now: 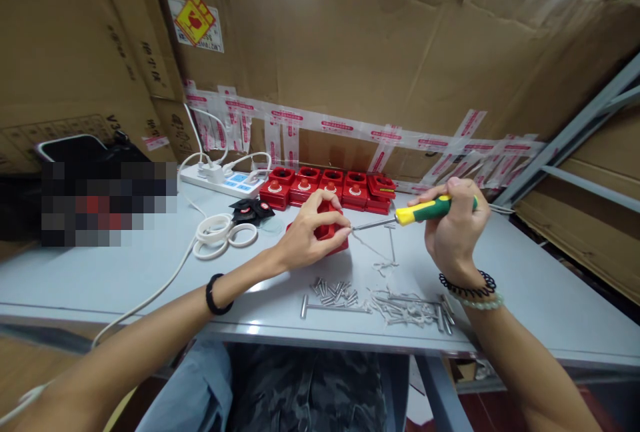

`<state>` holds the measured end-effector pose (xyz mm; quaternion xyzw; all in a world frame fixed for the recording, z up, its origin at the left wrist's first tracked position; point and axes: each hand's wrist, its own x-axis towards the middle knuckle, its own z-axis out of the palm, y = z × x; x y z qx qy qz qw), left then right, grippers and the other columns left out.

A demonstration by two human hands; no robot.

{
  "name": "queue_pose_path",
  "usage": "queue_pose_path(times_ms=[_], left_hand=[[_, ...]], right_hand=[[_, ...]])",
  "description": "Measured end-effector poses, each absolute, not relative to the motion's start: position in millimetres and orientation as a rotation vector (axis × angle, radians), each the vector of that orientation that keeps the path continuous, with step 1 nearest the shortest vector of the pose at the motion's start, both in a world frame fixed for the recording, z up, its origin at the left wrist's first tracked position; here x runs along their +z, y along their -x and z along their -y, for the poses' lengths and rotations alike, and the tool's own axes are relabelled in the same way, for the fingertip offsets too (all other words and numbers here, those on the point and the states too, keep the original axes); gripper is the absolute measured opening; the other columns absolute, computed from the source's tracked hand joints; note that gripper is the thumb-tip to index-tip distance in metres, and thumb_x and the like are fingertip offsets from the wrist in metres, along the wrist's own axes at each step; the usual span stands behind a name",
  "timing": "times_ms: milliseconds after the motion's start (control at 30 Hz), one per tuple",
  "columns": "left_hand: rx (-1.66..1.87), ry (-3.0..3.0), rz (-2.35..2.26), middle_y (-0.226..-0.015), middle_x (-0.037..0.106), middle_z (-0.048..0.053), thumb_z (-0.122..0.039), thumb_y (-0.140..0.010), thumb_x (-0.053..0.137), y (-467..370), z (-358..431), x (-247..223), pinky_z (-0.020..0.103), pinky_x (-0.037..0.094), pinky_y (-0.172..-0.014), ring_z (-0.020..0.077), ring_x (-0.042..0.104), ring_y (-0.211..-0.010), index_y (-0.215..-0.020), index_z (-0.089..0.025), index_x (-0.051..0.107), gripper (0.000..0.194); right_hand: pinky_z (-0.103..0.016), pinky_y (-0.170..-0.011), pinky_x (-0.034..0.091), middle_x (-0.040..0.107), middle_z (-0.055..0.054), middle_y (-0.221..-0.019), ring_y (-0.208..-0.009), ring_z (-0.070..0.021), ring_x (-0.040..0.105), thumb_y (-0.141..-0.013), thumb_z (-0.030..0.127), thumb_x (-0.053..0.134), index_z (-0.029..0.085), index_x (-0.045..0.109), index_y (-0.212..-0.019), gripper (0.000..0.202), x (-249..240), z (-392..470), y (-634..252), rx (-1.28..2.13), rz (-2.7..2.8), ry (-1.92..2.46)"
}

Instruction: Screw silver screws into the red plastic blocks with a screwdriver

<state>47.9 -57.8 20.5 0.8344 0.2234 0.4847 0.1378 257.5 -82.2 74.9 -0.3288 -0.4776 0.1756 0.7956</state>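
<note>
Our left hand [307, 232], half-curled, holds the red housing [325, 233] on the counter [540, 279], our right hand [457, 225] wraps the screwdriver [415, 213] aimed from the housing's three o'clock, and we seem to be screwdriving, which calls for steady alignment.

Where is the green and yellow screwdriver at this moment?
In the head view, the screwdriver is right of centre in the right hand, its tip pointing left toward the red housing in the left hand.
</note>
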Motion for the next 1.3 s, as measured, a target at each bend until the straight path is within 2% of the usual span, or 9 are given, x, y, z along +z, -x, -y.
queue_pose_path(times_ms=[433,700,867,933,1067,1167,1233,1300], left_hand=[[1.450,-2.391,-0.597,-0.099,0.046,0.004,-0.019,-0.084,0.061,-47.4,58.0,21.1,0.038,0.043,-0.095,0.0164,0.051,-0.096,-0.082,-0.019,0.065,0.004],[1.487,-2.436,-0.643,-0.102,0.047,0.005,-0.019,-0.083,0.061,-46.9,55.9,16.5,0.041,0.044,-0.094,0.0193,0.051,-0.100,-0.082,-0.019,0.066,0.005],[1.515,-2.537,-0.689,-0.103,0.049,0.006,-0.018,-0.082,0.062,-44.5,53.8,14.4,0.044,0.043,-0.092,0.0220,0.049,-0.103,-0.082,-0.019,0.068,0.005],[1.521,-2.550,-0.698,-0.103,0.048,0.007,-0.018,-0.082,0.062,-43.2,52.2,13.7,0.045,0.043,-0.093,0.0222,0.050,-0.103,-0.082,-0.019,0.068,0.005],[1.500,-2.564,-0.696,-0.103,0.048,0.006,-0.017,-0.082,0.062,-40.6,48.4,12.2,0.045,0.043,-0.094,0.0215,0.051,-0.102,-0.081,-0.018,0.067,0.005],[1.480,-2.562,-0.666,-0.103,0.049,0.006,-0.018,-0.082,0.062,-39.6,46.2,12.1,0.043,0.044,-0.094,0.0207,0.052,-0.102,-0.085,-0.019,0.066,0.005],[1.476,-2.559,-0.622,-0.106,0.048,0.007,-0.021,-0.079,0.065,-39.1,45.1,12.5,0.043,0.044,-0.095,0.0211,0.052,-0.104,-0.098,-0.020,0.063,0.019],[1.491,-2.551,-0.576,-0.112,0.048,0.009,-0.025,-0.075,0.070,-38.3,43.8,12.8,0.045,0.044,-0.097,0.0232,0.050,-0.109,-0.114,-0.020,0.056,0.042]], right_hand=[[-0.023,-0.042,0.048,0.059,0.005,-0.048,-0.042,-0.0126,0.061,-0.079,0.030,0.059,0.021,0.048,-0.064,0.021,74.9,83.0,-258.2,0.396,0.996,0.691],[-0.025,-0.047,0.053,0.057,0.006,-0.048,-0.043,-0.0128,0.061,-0.080,0.033,0.061,0.021,0.047,-0.066,0.023,73.3,86.1,-254.4,0.340,1.037,0.685],[-0.025,-0.049,0.055,0.059,0.005,-0.053,-0.052,-0.0143,0.065,-0.078,0.035,0.066,0.021,0.051,-0.069,0.023,69.4,83.7,-259.5,0.352,1.103,0.754],[-0.024,-0.045,0.054,0.062,0.004,-0.056,-0.053,-0.0144,0.066,-0.076,0.036,0.069,0.020,0.053,-0.070,0.022,69.4,83.1,-262.9,0.419,1.137,0.825],[-0.023,-0.033,0.049,0.059,0.005,-0.048,-0.038,-0.0144,0.060,-0.070,0.036,0.075,0.019,0.058,-0.070,0.024,71.3,82.4,-268.6,0.543,1.243,0.990],[-0.024,-0.033,0.050,0.057,0.005,-0.045,-0.036,-0.0149,0.059,-0.068,0.035,0.076,0.018,0.058,-0.067,0.025,71.8,80.7,-270.7,0.565,1.248,0.981],[-0.023,-0.033,0.050,0.057,0.006,-0.046,-0.036,-0.0140,0.059,-0.068,0.032,0.076,0.018,0.057,-0.066,0.024,71.8,79.0,-271.7,0.577,1.204,0.942],[-0.022,-0.032,0.048,0.057,0.006,-0.046,-0.034,-0.0127,0.057,-0.069,0.030,0.075,0.018,0.056,-0.066,0.022,72.1,77.4,-272.7,0.586,1.165,0.916]])
